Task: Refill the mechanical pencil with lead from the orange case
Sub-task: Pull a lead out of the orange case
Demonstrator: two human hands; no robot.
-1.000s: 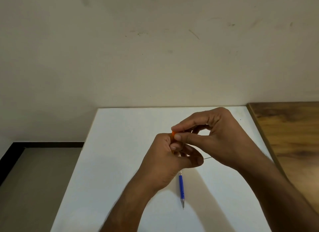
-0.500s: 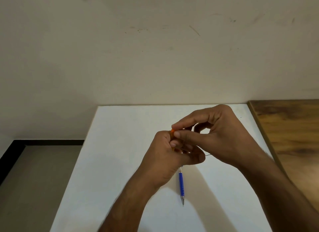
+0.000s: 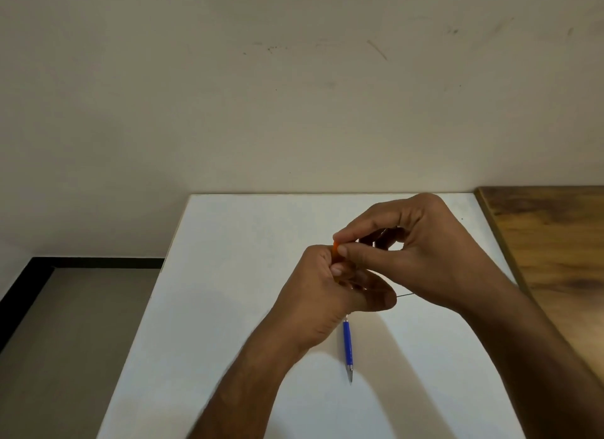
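My left hand [image 3: 322,288] is closed around the orange case [image 3: 335,253], of which only a small orange top shows above the fingers. My right hand [image 3: 421,249] pinches the case's top end between thumb and forefinger. A thin dark lead [image 3: 405,295] shows between the two hands, near the left thumb tip; which hand holds it I cannot tell. The blue mechanical pencil [image 3: 347,348] lies on the white table [image 3: 228,275] below my left hand, its metal tip pointing toward me; its far end is hidden behind the hand.
A brown wooden surface [image 3: 555,258] adjoins the white table on the right. A beige wall stands behind the table's far edge. To the left, grey floor [image 3: 75,340] with a black skirting strip lies below the table edge.
Both hands stay joined over the case and have barely shifted. The right thumb and forefinger have moved slightly at the case's top. The pencil has not moved.
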